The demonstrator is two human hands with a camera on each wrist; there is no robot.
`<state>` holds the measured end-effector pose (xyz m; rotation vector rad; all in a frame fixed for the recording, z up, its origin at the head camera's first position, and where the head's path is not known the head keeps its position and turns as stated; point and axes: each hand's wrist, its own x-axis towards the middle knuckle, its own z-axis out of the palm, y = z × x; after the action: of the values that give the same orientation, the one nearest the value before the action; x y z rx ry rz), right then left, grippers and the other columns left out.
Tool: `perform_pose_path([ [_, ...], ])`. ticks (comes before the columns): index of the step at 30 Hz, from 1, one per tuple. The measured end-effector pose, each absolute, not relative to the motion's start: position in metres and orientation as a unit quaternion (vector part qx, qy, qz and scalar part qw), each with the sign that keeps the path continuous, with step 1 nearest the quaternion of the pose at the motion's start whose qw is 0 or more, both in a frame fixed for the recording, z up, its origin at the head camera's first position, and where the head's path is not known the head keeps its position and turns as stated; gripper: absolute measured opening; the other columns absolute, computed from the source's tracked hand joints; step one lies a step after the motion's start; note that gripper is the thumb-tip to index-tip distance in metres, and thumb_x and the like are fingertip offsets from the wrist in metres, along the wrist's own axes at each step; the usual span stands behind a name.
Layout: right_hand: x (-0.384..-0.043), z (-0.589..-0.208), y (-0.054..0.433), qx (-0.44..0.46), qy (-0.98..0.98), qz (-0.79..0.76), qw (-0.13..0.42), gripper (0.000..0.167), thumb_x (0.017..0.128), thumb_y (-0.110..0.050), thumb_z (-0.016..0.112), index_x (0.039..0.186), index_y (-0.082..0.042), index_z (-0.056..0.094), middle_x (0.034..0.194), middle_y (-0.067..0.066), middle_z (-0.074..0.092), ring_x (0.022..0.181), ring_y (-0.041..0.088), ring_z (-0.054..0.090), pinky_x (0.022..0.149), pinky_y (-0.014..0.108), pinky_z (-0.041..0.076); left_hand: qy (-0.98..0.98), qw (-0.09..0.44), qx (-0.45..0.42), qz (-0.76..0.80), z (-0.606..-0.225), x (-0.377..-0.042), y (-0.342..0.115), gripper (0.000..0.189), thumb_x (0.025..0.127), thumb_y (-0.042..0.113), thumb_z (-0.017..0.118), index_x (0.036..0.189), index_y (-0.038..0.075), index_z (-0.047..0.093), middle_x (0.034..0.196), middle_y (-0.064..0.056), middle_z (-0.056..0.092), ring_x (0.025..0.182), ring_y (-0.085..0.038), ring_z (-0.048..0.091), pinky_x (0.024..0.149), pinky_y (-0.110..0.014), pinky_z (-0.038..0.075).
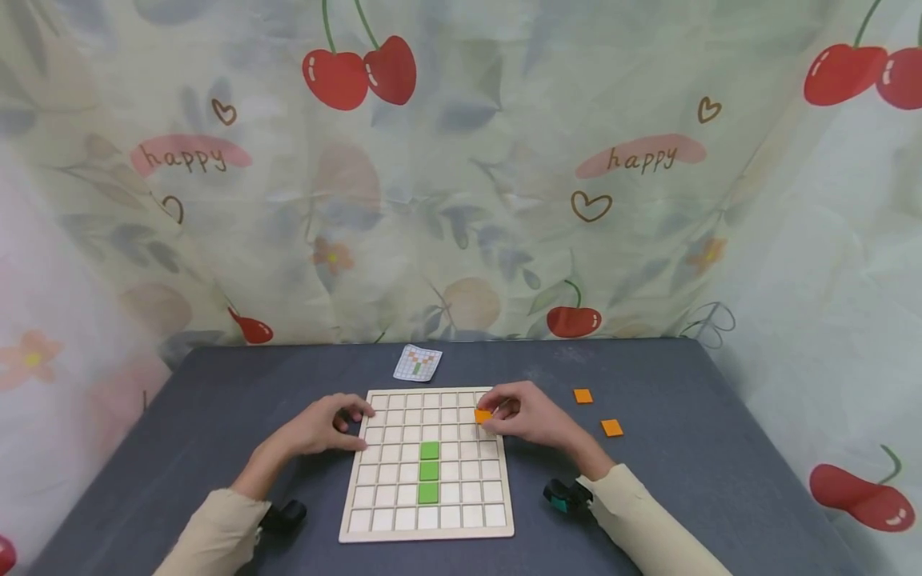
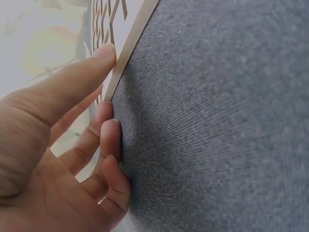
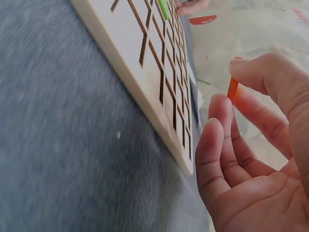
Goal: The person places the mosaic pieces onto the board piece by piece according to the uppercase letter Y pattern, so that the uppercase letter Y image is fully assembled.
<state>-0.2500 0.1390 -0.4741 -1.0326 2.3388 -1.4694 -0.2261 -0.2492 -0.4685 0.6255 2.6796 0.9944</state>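
A pale wooden grid board lies on the dark table, with several green square tiles in one column of its cells. At the board's left edge rests my left hand. Its straight thumb touches the wooden rim in the left wrist view, while the other fingers bend loosely beside the rim. Over the upper right corner of the grid, my right hand pinches an orange square tile between thumb and fingertips. The right wrist view shows this orange tile edge-on, apart from the board.
Two loose orange tiles lie on the table right of the board. Behind the board is a small pattern card with a printed grid. A patterned curtain hangs past the table's back edge.
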Motion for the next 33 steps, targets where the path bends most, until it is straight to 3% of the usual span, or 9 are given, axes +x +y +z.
perform_pose_path([
  [15,-0.251,-0.476,0.100,-0.347,0.782,-0.503,0.119,0.021,0.088,-0.004,0.078,0.109,-0.004,0.074,0.103,0.003,0.070,0.080,0.020,0.065,0.077,0.030,0.052,0.901,0.096,0.228,0.356,-0.474,-0.228,-0.254,0.040,0.084,0.015,0.086,0.119,0.004,0.069,0.100,-0.004,0.057,0.085,-0.023,0.054,0.075,-0.033,0.045],
  [22,-0.253,-0.473,0.075,-0.357,0.768,-0.515,0.130,0.021,0.088,0.001,0.077,0.108,0.003,0.073,0.103,0.013,0.070,0.081,0.025,0.066,0.077,0.030,0.053,0.899,0.097,0.227,0.361,-0.475,-0.228,-0.254,0.040,0.085,0.015,0.086,0.118,0.004,0.069,0.100,-0.005,0.057,0.084,-0.023,0.053,0.074,-0.033,0.044],
  [33,-0.261,-0.476,0.048,-0.343,0.770,-0.520,0.138,0.021,0.089,0.001,0.075,0.110,0.001,0.073,0.104,0.008,0.070,0.086,0.022,0.068,0.079,0.030,0.053,0.899,0.101,0.223,0.363,-0.473,-0.228,-0.254,0.039,0.085,0.015,0.086,0.118,0.004,0.068,0.100,-0.006,0.056,0.084,-0.023,0.053,0.074,-0.032,0.043],
])
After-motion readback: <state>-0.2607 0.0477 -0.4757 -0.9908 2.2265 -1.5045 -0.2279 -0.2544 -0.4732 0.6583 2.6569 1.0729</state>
